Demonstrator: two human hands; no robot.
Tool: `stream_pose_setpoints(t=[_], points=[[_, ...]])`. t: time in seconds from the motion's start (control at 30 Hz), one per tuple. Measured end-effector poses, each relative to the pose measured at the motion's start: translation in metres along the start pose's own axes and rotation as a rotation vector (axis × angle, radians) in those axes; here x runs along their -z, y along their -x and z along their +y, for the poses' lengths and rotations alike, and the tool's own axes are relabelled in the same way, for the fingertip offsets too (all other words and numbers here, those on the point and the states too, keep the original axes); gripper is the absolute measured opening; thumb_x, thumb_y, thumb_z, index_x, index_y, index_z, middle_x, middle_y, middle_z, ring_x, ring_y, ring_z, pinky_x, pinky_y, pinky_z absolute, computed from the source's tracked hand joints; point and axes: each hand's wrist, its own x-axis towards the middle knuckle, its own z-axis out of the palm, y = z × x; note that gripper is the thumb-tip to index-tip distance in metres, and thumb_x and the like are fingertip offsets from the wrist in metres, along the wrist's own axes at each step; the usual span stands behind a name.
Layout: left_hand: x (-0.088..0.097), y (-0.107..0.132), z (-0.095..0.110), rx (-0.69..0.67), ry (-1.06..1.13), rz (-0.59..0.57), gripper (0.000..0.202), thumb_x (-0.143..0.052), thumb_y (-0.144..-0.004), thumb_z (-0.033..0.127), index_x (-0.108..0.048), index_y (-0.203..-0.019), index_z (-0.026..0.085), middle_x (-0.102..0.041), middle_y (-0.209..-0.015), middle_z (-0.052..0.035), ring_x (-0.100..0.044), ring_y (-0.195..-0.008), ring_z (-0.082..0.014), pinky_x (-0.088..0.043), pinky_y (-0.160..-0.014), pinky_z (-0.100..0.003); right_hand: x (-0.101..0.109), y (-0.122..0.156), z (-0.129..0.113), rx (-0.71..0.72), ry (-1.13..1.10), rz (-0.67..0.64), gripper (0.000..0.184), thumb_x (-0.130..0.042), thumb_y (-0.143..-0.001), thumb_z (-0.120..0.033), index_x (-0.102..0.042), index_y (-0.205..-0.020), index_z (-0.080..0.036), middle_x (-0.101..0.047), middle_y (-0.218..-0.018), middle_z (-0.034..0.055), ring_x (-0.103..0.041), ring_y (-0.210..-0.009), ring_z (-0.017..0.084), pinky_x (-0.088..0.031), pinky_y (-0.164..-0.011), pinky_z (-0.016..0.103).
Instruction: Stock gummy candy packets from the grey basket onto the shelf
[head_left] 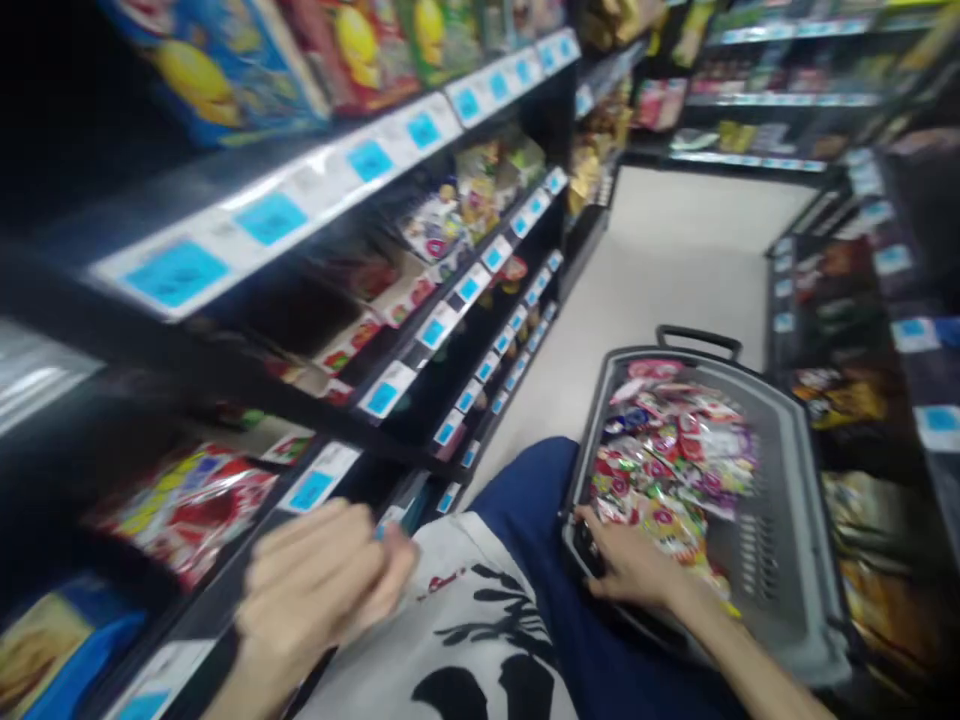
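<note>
My right hand (626,560) grips the near left edge of a grey shopping basket (802,520), with its fingers wrapped over the dark rim. Inside the basket lies a heap of colourful snack packets (667,440), mostly on the left side. A black handle (701,340) stands out at the basket's far end. My left hand (322,575) is curled closed in front of the lower left shelf, blurred by motion. Its palm side is hidden, so whatever it may hold cannot be made out. Red snack bags (202,510) lie on the shelf just beyond it.
Dark shelves with blue-and-white price labels (367,160) line the left, carrying boxed and bagged goods. On the right, another shelf (885,260) runs close to the basket. The pale floor (682,240) leads to a stocked shelf (780,100) at the far end.
</note>
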Motion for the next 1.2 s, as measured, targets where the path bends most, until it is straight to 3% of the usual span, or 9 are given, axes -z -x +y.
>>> stream_pose_setpoints(t=[0.17,0.27,0.4,0.5,0.6,0.77,0.97,1.1,1.2], points=[[-0.149,0.005,0.020,-0.445,0.268,-0.428,0.017,-0.058,-0.095,0.015,-0.061,-0.080,0.021,-0.062,-0.075,-0.0003,-0.061,-0.072,-0.0135,-0.048,-0.063,-0.030,-0.008,0.001,-0.014,-0.094,0.039,0.107,0.062,-0.072,-0.092,-0.036,-0.047,-0.143,-0.011,-0.073,-0.102,0.0137,-0.071,-0.094,0.032,-0.049,-0.078,0.033],[-0.234,-0.014,0.048,-0.521,0.365,-0.769,0.016,-0.049,-0.102,0.021,-0.065,-0.102,0.018,-0.069,-0.102,-0.0073,-0.066,-0.100,-0.0194,-0.053,-0.076,-0.031,-0.019,0.007,-0.022,-0.158,0.031,0.162,0.051,-0.061,-0.101,-0.042,-0.049,-0.140,-0.011,-0.072,-0.110,0.0180,-0.069,-0.103,0.034,-0.048,-0.084,0.035],[-0.298,-0.033,0.094,-0.482,0.378,-0.998,0.038,-0.049,-0.103,0.022,-0.055,-0.139,0.011,-0.056,-0.143,-0.0158,-0.054,-0.133,-0.0284,-0.052,-0.104,-0.042,-0.026,0.015,-0.029,-0.169,0.014,0.225,0.042,-0.044,-0.110,-0.047,-0.048,-0.138,-0.016,-0.073,-0.102,0.0123,-0.071,-0.098,0.030,-0.047,-0.082,0.033],[-0.317,-0.031,0.117,-0.396,0.309,-1.097,0.042,-0.047,-0.103,0.018,-0.055,-0.144,0.012,-0.055,-0.148,-0.0171,-0.052,-0.138,-0.0269,-0.052,-0.108,-0.042,-0.028,0.012,-0.021,-0.166,-0.055,0.265,0.033,-0.037,-0.112,-0.041,-0.055,-0.126,-0.017,-0.074,-0.101,0.0109,-0.072,-0.096,0.027,-0.047,-0.081,0.032],[-0.334,-0.026,0.126,-0.284,0.221,-1.211,0.028,-0.053,-0.101,0.014,-0.068,-0.124,0.009,-0.064,-0.136,-0.0167,-0.056,-0.135,-0.0272,-0.050,-0.113,-0.046,-0.024,0.000,-0.006,-0.153,-0.086,0.282,0.033,-0.036,-0.111,-0.039,-0.062,-0.113,-0.017,-0.073,-0.103,0.0124,-0.071,-0.095,0.028,-0.049,-0.083,0.034],[-0.350,-0.025,0.129,-0.210,0.247,-1.303,0.032,-0.064,-0.100,0.026,-0.064,-0.129,0.011,-0.063,-0.135,-0.0136,-0.062,-0.125,-0.0245,-0.055,-0.108,-0.047,-0.004,-0.009,0.005,-0.074,-0.142,0.307,0.038,-0.041,-0.110,-0.041,-0.070,-0.108,-0.016,-0.075,-0.101,0.0096,-0.071,-0.094,0.026,-0.048,-0.083,0.032],[-0.363,-0.028,0.127,-0.212,0.322,-1.327,0.032,-0.066,-0.099,0.032,-0.066,-0.124,0.012,-0.064,-0.132,-0.0121,-0.062,-0.124,-0.0250,-0.055,-0.105,-0.047,0.022,-0.004,0.043,-0.204,-0.135,0.289,0.043,-0.043,-0.108,-0.039,-0.074,-0.089,-0.017,-0.074,-0.081,0.0038,-0.068,-0.077,0.021,-0.044,-0.072,0.027],[-0.360,-0.015,0.128,-0.199,0.355,-1.220,0.033,-0.059,-0.101,0.022,-0.062,-0.132,0.012,-0.053,-0.148,-0.0145,-0.048,-0.141,-0.0293,-0.046,-0.115,-0.051,0.023,0.010,0.078,-0.450,-0.080,0.367,0.022,-0.055,-0.101,-0.026,-0.071,-0.112,-0.014,-0.076,-0.097,0.0116,-0.071,-0.091,0.027,-0.044,-0.077,0.029],[-0.360,-0.008,0.126,-0.196,0.449,-1.199,0.031,-0.046,-0.102,0.012,-0.066,-0.125,0.010,-0.065,-0.129,-0.0162,-0.062,-0.124,-0.0280,-0.050,-0.107,-0.048,0.012,0.017,0.097,-0.606,-0.114,0.375,0.037,-0.064,-0.096,-0.023,-0.062,-0.131,-0.012,-0.075,-0.110,0.0170,-0.070,-0.102,0.030,-0.047,-0.081,0.031]])
